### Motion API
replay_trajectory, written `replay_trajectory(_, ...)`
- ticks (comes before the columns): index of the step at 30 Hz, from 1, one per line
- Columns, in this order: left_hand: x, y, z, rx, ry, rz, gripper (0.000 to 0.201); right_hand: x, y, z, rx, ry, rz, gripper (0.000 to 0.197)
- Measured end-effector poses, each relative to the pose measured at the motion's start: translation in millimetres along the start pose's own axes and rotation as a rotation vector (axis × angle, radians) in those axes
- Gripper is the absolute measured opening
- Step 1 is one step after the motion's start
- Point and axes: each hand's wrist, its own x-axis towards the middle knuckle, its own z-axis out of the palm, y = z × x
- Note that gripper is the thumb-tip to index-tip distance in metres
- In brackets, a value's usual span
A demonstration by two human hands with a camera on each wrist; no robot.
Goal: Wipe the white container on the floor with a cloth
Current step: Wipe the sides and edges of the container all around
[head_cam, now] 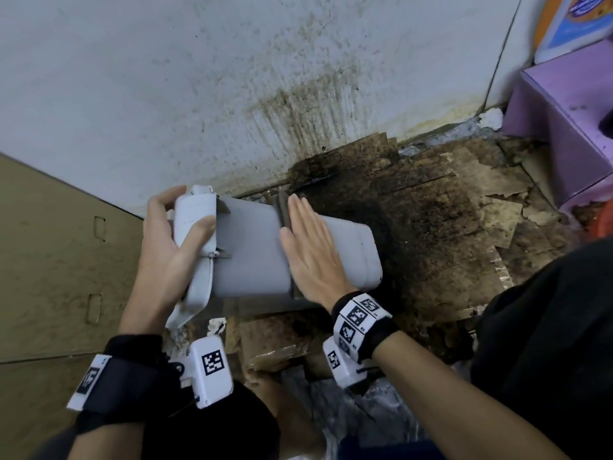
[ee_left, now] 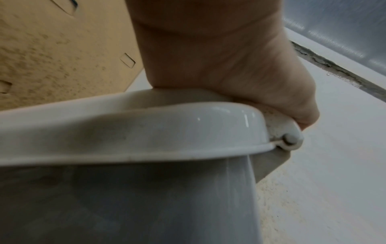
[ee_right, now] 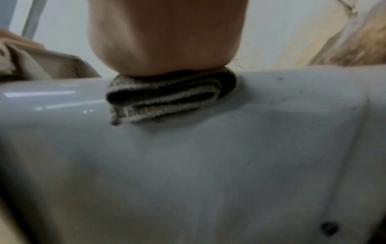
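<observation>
Left hand grips white container lid end; right hand, fingers flat, presses folded cloth. Keep pressure even, overlap strokes.

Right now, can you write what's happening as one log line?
step: wiping | left hand: grips white container lid end | right hand: flat, presses cloth on its side

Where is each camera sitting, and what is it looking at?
Head: on the head, looking down at both forearms, the left hand gripping the white container by its lid end, the right hand flat on the cloth.
Left wrist: under the palm, facing the container's lid rim.
Right wrist: under the palm, facing the folded cloth.
All three share the container.
</observation>
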Motion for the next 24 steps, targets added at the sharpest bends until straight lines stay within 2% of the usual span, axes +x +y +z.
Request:
replay_trajectory(2, -0.2, 0.1, -2.1, -0.015, 0.000, 0.006, 0.078, -1.7, 17.0, -4.3, -0.040, -0.005, -0.049, 0.069)
replay_trajectory(4, 0.7, -1.3, -4.3, -0.031, 0.005, 0.006, 0.077, -4.3, 39.5, -11.4, -0.067, -0.028, -0.030, 0.069)
replay_trajectory(7, 2.3, -4.9, -8.0, -0.057, 0.011, 0.004, 0.077, -9.9, 79.1, -23.2, -0.128, -0.025, 0.108, 0.073)
replay_trajectory(10, 3.1, -5.9, -9.1, -0.065, 0.012, 0.003, 0.077, -12.2, 102.1, -30.3, -0.114, -0.010, 0.269, 0.068)
replay_trajectory(13, 2.5, -4.7, -6.8, -0.058, 0.010, 0.008, 0.077, -13.8, 104.2, -27.3, -0.080, 0.011, 0.323, 0.064)
replay_trajectory(17, 6.0, 0.9, -0.6, -0.020, 0.008, 0.028, 0.077, -33.7, 97.6, -13.2, -0.035, 0.136, 0.362, 0.080)
replay_trajectory(21, 12.2, 3.2, -2.7, 0.006, 0.002, 0.026, 0.079, -54.2, 96.2, 2.1, -0.052, 0.288, 0.281, 0.073)
replay_trajectory(24, 9.9, 1.2, -4.6, 0.008, -0.006, 0.024, 0.079, -53.4, 96.0, 7.3, -0.062, 0.344, 0.270, 0.071)
